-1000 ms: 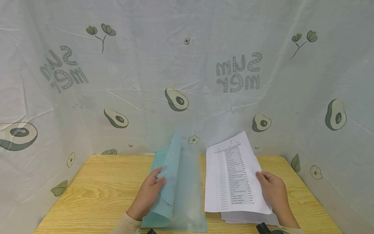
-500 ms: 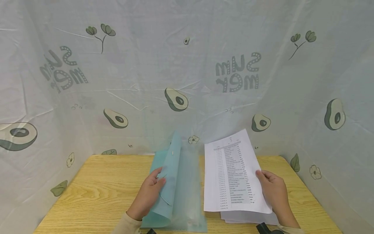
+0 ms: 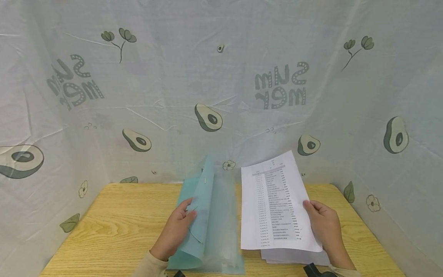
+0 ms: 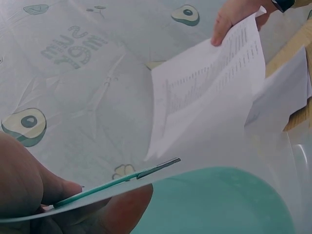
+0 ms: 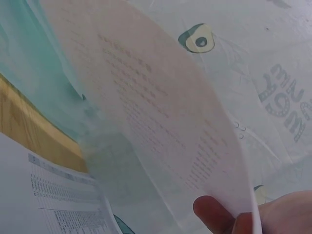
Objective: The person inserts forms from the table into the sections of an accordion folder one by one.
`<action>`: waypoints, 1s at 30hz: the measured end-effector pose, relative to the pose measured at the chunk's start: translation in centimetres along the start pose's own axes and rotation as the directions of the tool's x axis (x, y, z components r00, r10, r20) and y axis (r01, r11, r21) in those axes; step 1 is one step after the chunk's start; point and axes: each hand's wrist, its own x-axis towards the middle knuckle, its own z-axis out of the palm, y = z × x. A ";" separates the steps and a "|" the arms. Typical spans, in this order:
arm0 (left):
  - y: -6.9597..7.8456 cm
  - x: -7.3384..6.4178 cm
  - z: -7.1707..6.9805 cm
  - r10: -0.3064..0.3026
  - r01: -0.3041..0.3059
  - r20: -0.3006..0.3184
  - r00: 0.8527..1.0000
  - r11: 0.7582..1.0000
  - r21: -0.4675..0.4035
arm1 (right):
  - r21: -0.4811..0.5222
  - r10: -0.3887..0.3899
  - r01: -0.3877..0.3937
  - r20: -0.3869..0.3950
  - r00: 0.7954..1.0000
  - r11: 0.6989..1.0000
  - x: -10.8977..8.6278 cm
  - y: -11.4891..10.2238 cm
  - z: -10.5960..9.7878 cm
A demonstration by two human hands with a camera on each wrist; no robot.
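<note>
My left hand pinches the raised cover of a teal plastic folder between thumb and fingers. The folder stands open, with a translucent sheet on its right side. Along the cover's edge in the left wrist view runs a thin teal strip with a dark metallic end. My right hand pinches a printed paper sheet by its right edge, holding it tilted up and facing me. Its back, with print showing through, fills the middle of the right wrist view. More paper sheets lie beneath it, mostly hidden.
A wooden table lies under everything. Pale curtain with avocado and flower prints hangs behind it and down both sides. In the right wrist view, a lower printed page lies near the folder.
The printed sheet in my right hand has tipped slightly up and to the left. My left hand and the folder cover have stayed in place.
</note>
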 end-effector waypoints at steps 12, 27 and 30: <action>0.3 -0.2 0.1 -0.011 0.011 -0.008 1.000 1.000 0.000 | 0.009 0.003 -0.003 0.004 1.000 1.000 -0.1 -0.3 0.0; 0.3 -0.2 0.2 -0.016 0.016 -0.007 1.000 1.000 -0.002 | 0.030 0.008 -0.008 -0.002 1.000 1.000 -0.2 -0.3 0.1; 0.2 -0.2 0.2 -0.013 0.013 -0.005 1.000 1.000 -0.006 | 0.041 0.013 -0.013 0.008 1.000 0.999 -0.3 -0.3 0.2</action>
